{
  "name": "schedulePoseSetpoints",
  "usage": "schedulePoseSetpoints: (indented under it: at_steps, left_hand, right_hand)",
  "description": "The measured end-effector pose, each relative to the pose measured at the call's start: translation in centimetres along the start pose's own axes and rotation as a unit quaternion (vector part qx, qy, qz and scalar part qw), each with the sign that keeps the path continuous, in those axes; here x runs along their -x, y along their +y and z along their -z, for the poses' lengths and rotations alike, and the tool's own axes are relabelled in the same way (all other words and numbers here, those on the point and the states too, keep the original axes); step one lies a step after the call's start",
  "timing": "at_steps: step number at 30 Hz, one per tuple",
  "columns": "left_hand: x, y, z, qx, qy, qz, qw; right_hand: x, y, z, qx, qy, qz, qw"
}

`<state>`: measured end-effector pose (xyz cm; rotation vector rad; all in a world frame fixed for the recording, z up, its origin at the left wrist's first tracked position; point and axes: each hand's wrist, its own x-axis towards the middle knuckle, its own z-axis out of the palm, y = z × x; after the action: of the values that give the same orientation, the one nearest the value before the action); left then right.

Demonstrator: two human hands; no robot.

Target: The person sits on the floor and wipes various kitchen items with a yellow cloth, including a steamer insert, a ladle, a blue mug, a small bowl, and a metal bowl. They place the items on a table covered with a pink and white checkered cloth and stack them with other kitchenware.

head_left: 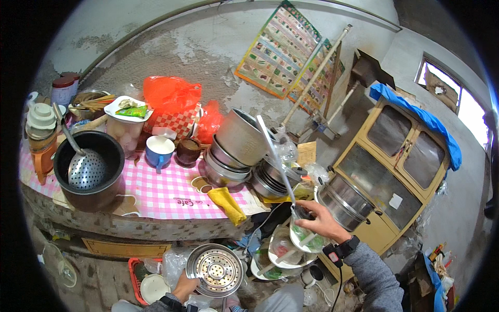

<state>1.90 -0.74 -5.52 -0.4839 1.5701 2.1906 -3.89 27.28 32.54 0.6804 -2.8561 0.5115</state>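
Observation:
My left hand (185, 286) grips the edge of a round metal steamer tray (217, 270), its holed base facing up, low in front of me. My right hand (323, 222) is closed at the lower end of a long-handled metal utensil (275, 156), whose handle slants up and left. The utensil's lower end is partly hidden by my fingers, so its kind is unclear. Beneath that hand stands a white tiered rack (283, 264) with green things on its shelves. A lidded steel steamer pot (345, 202) sits just beyond my right hand.
A pink checked tablecloth (171, 193) covers the counter. On it stand a black pot (89, 179) with a skimmer (87, 170), a blue mug (159, 151), stacked metal pots (236, 136) and a yellow cloth (227, 206). A cream cabinet (358, 248) is at right; a red basket (136, 283) lies low left.

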Motion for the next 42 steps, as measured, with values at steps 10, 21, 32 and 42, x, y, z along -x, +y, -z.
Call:
schedulePoseSetpoints:
  at_steps: [10, 21, 32, 42]
  left_hand:
    - [0.4, 0.7, -0.6, 0.050, 0.005, -0.007, 0.999]
    - [-0.2, 0.6, -1.1, 0.057, -0.021, -0.001, 0.998]
    - [-1.8, -0.8, -0.2, 0.064, -0.048, 0.014, 0.997]
    - [-2.2, -0.8, -0.7, 0.014, -0.060, 0.027, 0.998]
  right_hand:
    - [3.2, 4.9, 3.5, -0.125, 0.096, -0.188, 0.969]
    - [3.9, 8.3, 6.2, -0.111, 0.140, -0.242, 0.954]
    - [3.0, 13.6, 6.1, -0.044, 0.150, -0.270, 0.950]
    - [3.5, 18.7, 5.5, 0.063, 0.073, -0.319, 0.943]
